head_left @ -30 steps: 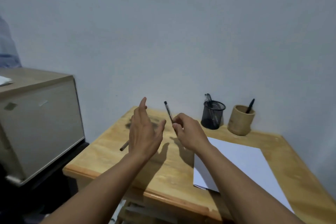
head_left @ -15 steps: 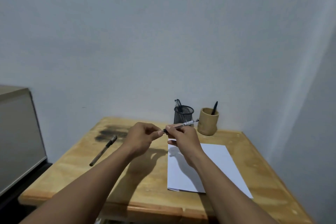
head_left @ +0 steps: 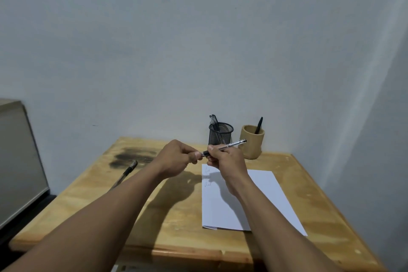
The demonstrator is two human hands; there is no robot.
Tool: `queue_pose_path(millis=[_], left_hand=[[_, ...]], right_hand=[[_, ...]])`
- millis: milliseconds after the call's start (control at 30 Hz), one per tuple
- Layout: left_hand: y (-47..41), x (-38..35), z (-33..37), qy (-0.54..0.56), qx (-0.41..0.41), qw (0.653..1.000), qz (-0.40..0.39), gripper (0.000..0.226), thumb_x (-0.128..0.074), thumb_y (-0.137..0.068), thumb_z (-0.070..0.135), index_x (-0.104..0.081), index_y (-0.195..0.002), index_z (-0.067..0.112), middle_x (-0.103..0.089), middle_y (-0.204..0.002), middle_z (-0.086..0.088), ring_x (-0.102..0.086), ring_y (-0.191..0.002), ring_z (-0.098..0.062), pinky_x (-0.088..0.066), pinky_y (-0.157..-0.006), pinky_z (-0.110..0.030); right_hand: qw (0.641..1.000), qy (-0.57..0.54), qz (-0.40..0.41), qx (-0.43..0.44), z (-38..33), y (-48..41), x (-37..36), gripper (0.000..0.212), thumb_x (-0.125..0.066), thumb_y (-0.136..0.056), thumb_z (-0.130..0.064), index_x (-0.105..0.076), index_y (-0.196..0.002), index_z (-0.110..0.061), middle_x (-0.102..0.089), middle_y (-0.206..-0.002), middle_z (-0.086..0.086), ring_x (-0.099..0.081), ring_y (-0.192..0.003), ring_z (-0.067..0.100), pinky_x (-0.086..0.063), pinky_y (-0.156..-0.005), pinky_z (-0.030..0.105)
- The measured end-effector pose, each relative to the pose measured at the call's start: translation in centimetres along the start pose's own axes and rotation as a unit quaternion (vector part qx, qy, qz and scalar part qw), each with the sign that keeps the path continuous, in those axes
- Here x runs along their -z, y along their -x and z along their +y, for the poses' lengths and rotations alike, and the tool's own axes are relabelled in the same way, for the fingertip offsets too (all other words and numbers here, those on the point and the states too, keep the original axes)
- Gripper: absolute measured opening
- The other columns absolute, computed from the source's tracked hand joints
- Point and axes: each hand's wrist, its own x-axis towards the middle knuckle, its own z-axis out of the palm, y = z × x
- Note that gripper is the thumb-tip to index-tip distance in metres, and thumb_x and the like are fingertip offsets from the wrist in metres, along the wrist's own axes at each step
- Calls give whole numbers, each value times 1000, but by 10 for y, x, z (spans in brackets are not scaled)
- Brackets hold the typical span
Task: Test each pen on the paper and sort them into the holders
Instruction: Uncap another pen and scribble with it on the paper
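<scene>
I've brought the pen [head_left: 227, 146] up above the paper [head_left: 262, 196]; my right hand [head_left: 227, 161] clamps its barrel, my left hand [head_left: 176, 157] now pinches the cap end, so uncapping precedes the test scribble

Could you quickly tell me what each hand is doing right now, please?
Left hand: closed, pinching the dark cap end of the pen.
Right hand: closed around the same pen's clear barrel.
</scene>
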Motion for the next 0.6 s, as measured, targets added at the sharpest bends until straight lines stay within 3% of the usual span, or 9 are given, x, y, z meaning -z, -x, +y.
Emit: queue_pose_path(millis=[200,300,400,500,600], left_hand=[[-11,-9,0,44,14,999,-16,16,-68,-92,22,-80,-85,14,-68,-68,3,-51,-73,-15,-42,-71,-30],[-15,-13,-3,37,19,999,-27,17,-68,-92,22,-80,-83,15,-68,-69,3,-53,-74,-14,-44,-72,-30],[-16,6,-23,-14,36,999,-6,20,-66,-93,22,-79,-79,19,-72,-73,2,-59,-76,-14,-46,-73,-29],[-18,18,-42,-53,55,997,26,20,-66,-92,23,-79,-77,22,-75,-81,-2,-63,-81,-20,-44,-73,-28],[-26,-2,-38,-110,47,993,24,15,-66,-92,26,-80,-92,21,-76,-91,0,-62,-86,-16,-40,-74,-24]], right_hand=[[1000,18,7,10,-1,-11,9,22,-66,-96,-11,-72,-76,-5,-67,-61,-4,-61,-55,4,-56,-63,22],[999,22,21,13,4,-14,11,23,-65,-97,-12,-70,-76,-5,-66,-64,1,-60,-54,7,-57,-64,23],[997,-34,64,11,3,-21,34,16,-61,-99,-7,-67,-86,1,-62,-71,7,-55,-56,11,-57,-62,23],[999,13,45,14,4,-20,54,16,-64,-97,-8,-70,-86,1,-66,-71,6,-58,-63,14,-58,-64,24],[999,24,25,-13,17,-9,40,13,-70,-94,-10,-72,-82,-4,-71,-69,3,-64,-62,11,-57,-60,24]])
